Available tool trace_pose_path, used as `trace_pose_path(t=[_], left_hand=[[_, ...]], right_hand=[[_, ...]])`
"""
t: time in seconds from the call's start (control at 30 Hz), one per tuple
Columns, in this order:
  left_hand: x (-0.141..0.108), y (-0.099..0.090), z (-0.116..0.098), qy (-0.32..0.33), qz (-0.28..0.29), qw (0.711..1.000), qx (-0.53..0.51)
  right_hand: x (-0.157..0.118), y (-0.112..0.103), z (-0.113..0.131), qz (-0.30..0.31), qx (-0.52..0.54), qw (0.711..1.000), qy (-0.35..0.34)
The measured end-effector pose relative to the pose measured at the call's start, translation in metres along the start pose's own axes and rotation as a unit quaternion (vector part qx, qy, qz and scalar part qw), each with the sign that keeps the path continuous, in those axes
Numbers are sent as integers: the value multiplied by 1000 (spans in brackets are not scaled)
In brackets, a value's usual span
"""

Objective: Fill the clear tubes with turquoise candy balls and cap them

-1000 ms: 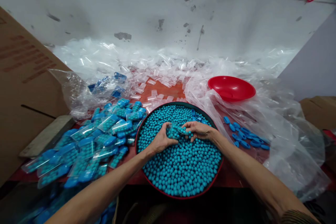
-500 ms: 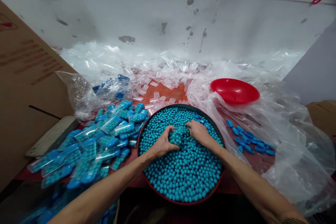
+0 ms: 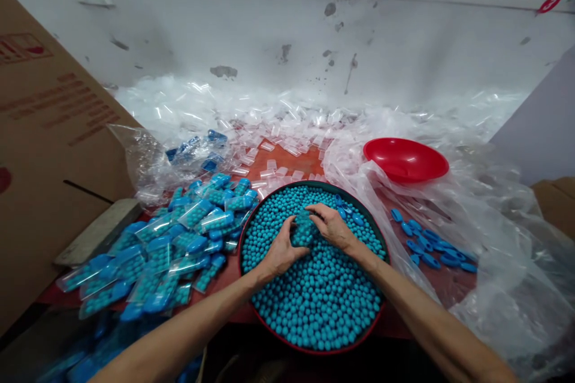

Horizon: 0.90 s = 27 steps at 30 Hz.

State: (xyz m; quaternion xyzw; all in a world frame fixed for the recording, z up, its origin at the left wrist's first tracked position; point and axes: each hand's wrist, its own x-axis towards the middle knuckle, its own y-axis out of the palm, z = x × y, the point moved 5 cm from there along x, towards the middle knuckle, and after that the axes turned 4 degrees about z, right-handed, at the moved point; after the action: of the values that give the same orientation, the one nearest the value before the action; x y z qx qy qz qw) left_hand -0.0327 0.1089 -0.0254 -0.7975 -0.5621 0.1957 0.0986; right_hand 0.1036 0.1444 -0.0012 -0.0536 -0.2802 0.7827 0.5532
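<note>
A round, dark-rimmed tub (image 3: 389,254) full of small blue balls (image 3: 314,305) stands in front of me. Above the balls, my left hand (image 3: 284,250) grips a clear container (image 3: 303,231) filled with blue balls, thumb and fingers on its sides. My right hand (image 3: 330,226) is closed at the container's upper right, its fingertips touching it. Several blue caps (image 3: 344,208) lie on the balls near the tub's back right rim. To the left is a heap of filled clear packs with blue caps (image 3: 193,239).
A red bowl (image 3: 406,160) rests on clear plastic sheeting (image 3: 507,239) at the right, with loose blue caps (image 3: 431,245) nearer. Empty clear containers (image 3: 291,146) lie behind the tub. A cardboard box (image 3: 58,149) and a grey slab (image 3: 99,232) stand left.
My right hand has moved left, onto the container in my left hand. The whole view has shifted slightly.
</note>
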Motion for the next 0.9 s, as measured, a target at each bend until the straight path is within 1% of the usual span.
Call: trace_pose_path(t=[0.07,0.2,0.3,0.4,0.53,0.63,0.67,0.7,0.73,0.8,0.83,0.87,0.9], left_hand=[[0,0,1,-8,-12,1000,14],[-2,1,2,-18,-13,998,53],[-2,4,-2,-7,-26,994,106],[1,10,-7,14,-27,986,161],[3,21,-17,40,-22,963,265],[0,24,-25,38,18,953,301],[-2,22,-28,38,20,954,296],[-3,18,-33,44,8,958,284],[-4,13,-38,51,-16,962,268],[-4,0,-48,52,-76,974,207],[-3,-5,-51,45,-86,983,158],[-2,-7,-52,34,-76,992,98],[-1,-9,-53,22,-52,998,39]], right_hand=[[-2,2,-4,-20,16,1000,14],[-5,2,-12,-43,40,996,61],[-1,-1,-13,-47,53,995,74],[5,-7,-14,-50,73,993,81],[13,-22,-26,-63,118,984,116],[16,-40,-32,-51,151,977,142],[16,-45,-31,-42,161,975,149],[15,-49,-30,-32,171,973,155],[15,-51,-26,-24,180,970,160],[13,-48,-16,-13,198,966,163],[12,-42,-10,-7,213,963,162],[10,-35,-3,-3,234,959,159],[8,-27,5,2,257,954,155]])
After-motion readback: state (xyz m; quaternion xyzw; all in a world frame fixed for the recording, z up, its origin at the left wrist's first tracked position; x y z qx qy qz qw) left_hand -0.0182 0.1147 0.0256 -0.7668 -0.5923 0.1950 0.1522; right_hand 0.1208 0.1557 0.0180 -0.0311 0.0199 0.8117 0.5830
